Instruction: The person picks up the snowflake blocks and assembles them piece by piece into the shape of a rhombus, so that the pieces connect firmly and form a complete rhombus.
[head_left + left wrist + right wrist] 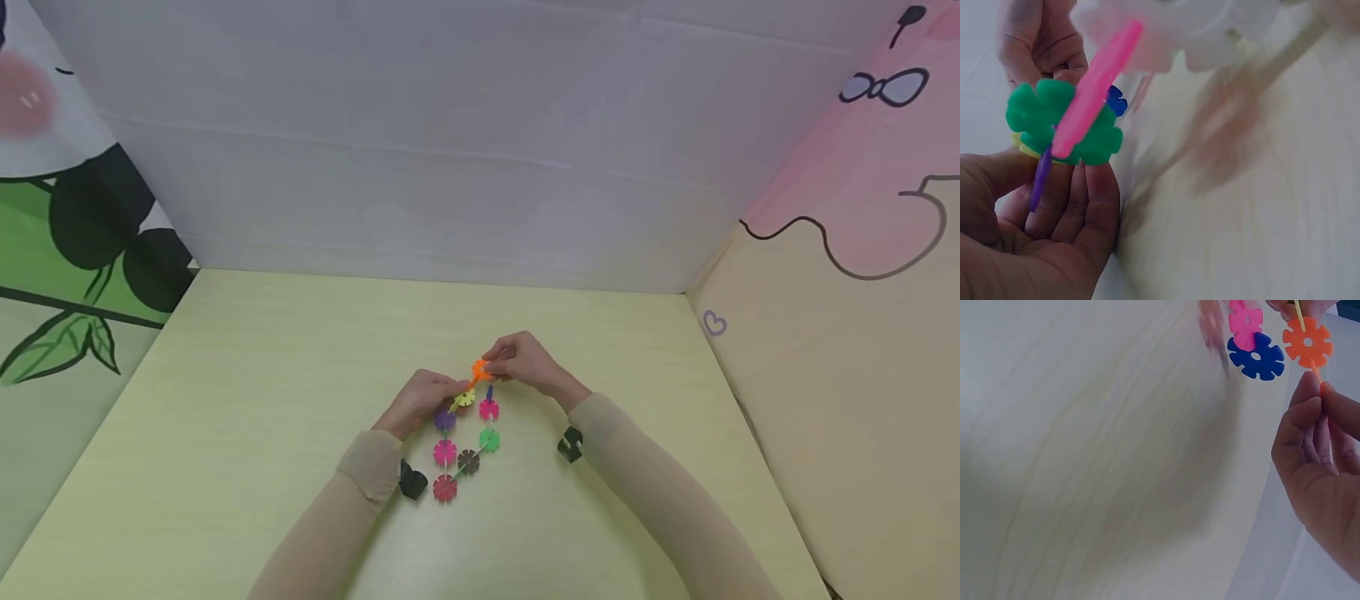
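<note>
A chain of toothed plastic discs slotted together hangs between the hands, with a red disc (445, 488) at its lower end in the head view. My right hand (528, 362) pinches an orange piece at the chain's top; the right wrist view shows it joined to a flat orange disc (1308, 342). Near the yellow disc (465, 398), my left hand (423, 400) holds the chain between thumb and fingers. A green disc (1041, 115) and a pink disc (1099, 90) cross in the left wrist view. The blue disc (1257, 356) forms the other loose end, apart from the orange one.
A pale wooden tabletop (262, 400) lies under the hands. Behind it rises a white sheet (450, 208), with printed panels at left and right. Black blocky items (412, 481) sit by each sleeve cuff.
</note>
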